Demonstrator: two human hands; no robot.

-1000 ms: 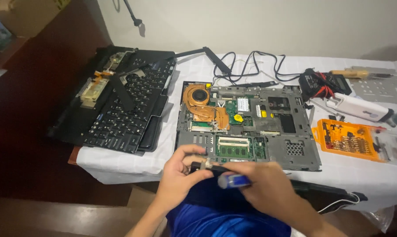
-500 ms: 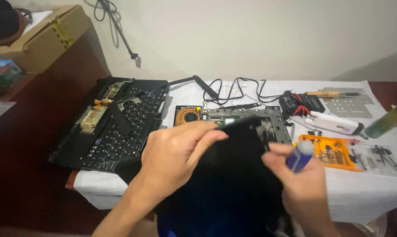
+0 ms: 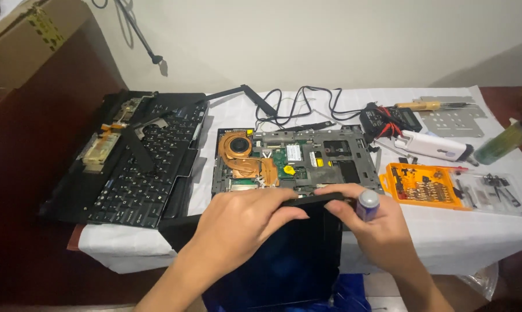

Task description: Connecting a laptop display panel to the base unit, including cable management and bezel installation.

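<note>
Left hand [image 3: 238, 222] and right hand [image 3: 376, 228] pinch the top edge of an upright black panel [image 3: 284, 254]; the right also clasps a blue-handled screwdriver [image 3: 368, 203]. Just beyond both lies the opened laptop base [image 3: 295, 159]; left, the keyboard [image 3: 137, 164].

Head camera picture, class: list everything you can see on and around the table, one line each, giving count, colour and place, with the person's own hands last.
open laptop base: one, grey with copper cooler, table centre
flat panel: one, black, front edge, held upright by both hands
keyboard assembly: one, black, left end of table
bit tray: one, orange, right of the base
cables: several, black, behind the base
white tool: one, right rear
metal plate: one, silver, far right rear
cardboard box: one, brown, upper left
tablecloth: one, white
left hand: grips the panel's top edge
right hand: on the panel's right corner, also holding a blue-handled tool
</note>
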